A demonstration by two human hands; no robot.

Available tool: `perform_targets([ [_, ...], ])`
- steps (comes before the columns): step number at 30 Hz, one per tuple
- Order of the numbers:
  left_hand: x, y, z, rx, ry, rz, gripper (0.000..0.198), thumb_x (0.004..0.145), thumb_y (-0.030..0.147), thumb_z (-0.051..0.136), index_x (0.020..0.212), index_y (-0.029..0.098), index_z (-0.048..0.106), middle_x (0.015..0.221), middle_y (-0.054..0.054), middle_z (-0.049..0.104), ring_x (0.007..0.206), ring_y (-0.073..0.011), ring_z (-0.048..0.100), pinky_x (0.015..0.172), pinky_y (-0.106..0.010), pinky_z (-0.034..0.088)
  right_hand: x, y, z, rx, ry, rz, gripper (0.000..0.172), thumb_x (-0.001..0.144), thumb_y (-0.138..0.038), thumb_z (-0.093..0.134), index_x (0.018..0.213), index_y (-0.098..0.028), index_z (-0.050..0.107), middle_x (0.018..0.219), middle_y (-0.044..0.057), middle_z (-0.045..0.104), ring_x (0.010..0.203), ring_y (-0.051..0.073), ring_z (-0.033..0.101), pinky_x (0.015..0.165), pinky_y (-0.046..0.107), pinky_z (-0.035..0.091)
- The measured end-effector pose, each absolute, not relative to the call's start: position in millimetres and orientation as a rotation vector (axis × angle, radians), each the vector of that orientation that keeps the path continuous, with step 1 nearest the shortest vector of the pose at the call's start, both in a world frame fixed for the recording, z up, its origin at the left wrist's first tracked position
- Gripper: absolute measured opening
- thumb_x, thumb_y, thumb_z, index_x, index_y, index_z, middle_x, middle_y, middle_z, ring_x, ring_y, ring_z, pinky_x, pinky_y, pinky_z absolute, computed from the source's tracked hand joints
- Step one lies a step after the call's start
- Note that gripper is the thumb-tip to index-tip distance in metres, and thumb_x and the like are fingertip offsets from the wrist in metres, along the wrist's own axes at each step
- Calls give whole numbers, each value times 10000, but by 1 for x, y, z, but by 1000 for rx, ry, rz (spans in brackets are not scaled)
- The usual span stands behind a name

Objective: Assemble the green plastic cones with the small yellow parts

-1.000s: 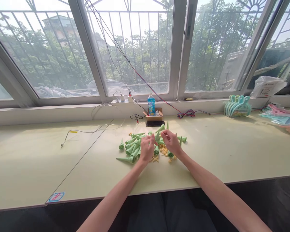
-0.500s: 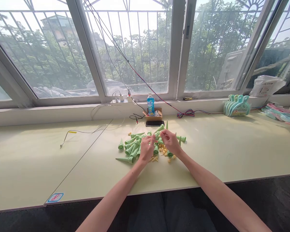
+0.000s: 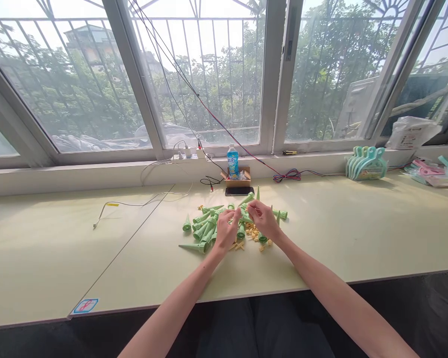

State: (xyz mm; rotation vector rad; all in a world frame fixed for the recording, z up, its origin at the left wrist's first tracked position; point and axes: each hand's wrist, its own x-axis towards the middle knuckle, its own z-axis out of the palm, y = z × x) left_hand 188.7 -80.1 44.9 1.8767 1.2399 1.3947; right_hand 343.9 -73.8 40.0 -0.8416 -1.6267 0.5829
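My left hand is closed, fingers curled and thumb up, over the near side of a pile of green plastic cone-shaped spikes. Close to its right, my right hand pinches with thumb and forefinger, the fingertips almost meeting the left thumb. What either hand holds is too small or hidden to make out. Small yellow plastic pieces lie beneath and between the hands, with a few more near the left wrist. One spike stands upright left of the pile.
Behind the pile lie a black phone and a small cardboard box with a blue bottle. Cables run along the sill. Turquoise plastic items stand back right; pink and turquoise items lie beyond, beside another person's partly visible hand.
My hands stay nearly in place, with only slight finger movement. At the far right, the pink and turquoise items have shifted beside the other person's hand.
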Motion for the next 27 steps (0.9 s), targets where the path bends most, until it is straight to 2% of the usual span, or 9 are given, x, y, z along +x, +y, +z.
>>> perform_targets([
  [6,188,-76,40,1895,1210,1434,453,895,581,505,824,193,728,1019,-91,658,1017,-247,595,820,-362,502,344,-73,40,-858,-1606,601,309,940,-485,480,801,-211,508,623,-28,442,537,119,400,510,243,348],
  [17,187,-71,33,2052,1195,1497,331,891,479,573,970,171,666,1059,-106,582,1046,-243,584,872,-389,513,345,-73,40,-896,-1569,605,294,936,-458,489,782,-209,497,598,-39,403,512,112,366,485,241,326],
  [27,186,-70,27,2169,1150,1540,341,880,380,613,1174,208,607,1123,-111,540,1105,-262,560,879,-412,523,346,-69,39,-907,-1553,621,307,926,-472,505,773,-206,502,589,-41,405,503,107,353,471,241,302],
])
